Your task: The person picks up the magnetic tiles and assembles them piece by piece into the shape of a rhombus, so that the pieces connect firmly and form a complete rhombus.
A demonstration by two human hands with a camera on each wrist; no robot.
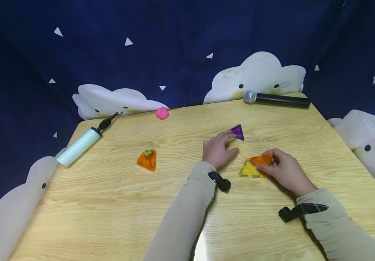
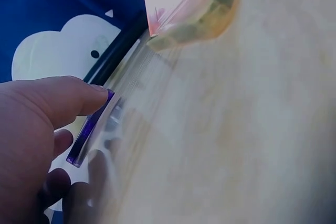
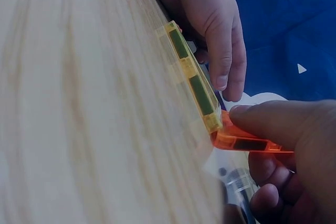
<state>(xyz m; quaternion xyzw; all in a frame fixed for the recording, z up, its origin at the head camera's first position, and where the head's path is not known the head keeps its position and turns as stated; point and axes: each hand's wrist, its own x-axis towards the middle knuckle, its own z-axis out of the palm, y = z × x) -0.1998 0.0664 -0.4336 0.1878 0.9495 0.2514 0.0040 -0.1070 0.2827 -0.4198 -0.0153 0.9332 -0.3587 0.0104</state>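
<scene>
My right hand point(image 1: 288, 170) pinches an orange triangular magnetic tile point(image 1: 261, 159) between thumb and fingers. A yellow triangular magnetic tile point(image 1: 250, 169) meets its edge; in the right wrist view the yellow tile point(image 3: 193, 74) stands at an angle to the orange tile point(image 3: 244, 142). Up and to the left, my left hand point(image 1: 219, 149) reaches with its fingertips to a purple triangular magnetic tile point(image 1: 238, 132) lying on the table. The left thumb is spread away from those fingers in the head view. The purple tile point(image 2: 90, 129) shows edge-on in the left wrist view.
On the wooden table point(image 1: 109, 210), an orange and green tile shape point(image 1: 147, 160) sits left of my hands. A pale blue hand pump point(image 1: 79, 146) lies at the left edge, a pink round piece point(image 1: 162, 113) at the back and a black microphone point(image 1: 278, 99) at the back right.
</scene>
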